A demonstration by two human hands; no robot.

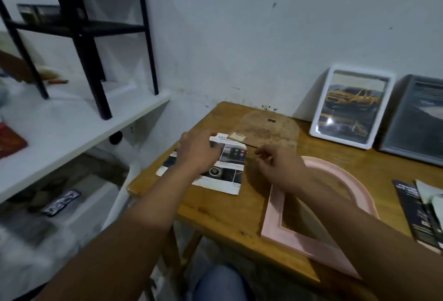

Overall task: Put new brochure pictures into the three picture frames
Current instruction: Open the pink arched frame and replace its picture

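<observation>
Against the marked white wall (239, 25) stands a wooden table (215, 209), and left of it a white shelf (79, 118) carries the feet of a black metal rack (81, 32). Beyond the fingers of both hands, at the table's far edge, two filled frames lean on the wall: a white frame (352, 106) holding a picture of yellow trucks, and just right of it a grey frame (414, 121), partly cut off by the picture edge. Under the right wrist and forearm lies an arched pink frame (335, 176), flat on the table with bare wood showing through its opening. Just beyond the right fingertips lies its arched brown backing board (268, 128), flat, with a small tan square (236, 136) at its near left corner. Under the left fingers lies a brochure page (225, 169) printed with car-interior photographs; its far edge is lifted off the table. The left hand (196, 154) rests on that page with fingers curled over the raised edge, gripping it. The right hand (278, 169) hovers just right of the page, fingers loosely bent, thumb and forefinger close together; whether they pinch anything cannot be determined. Well right of the right hand, loose dark brochures (414, 209) lie stacked at the table's edge.
</observation>
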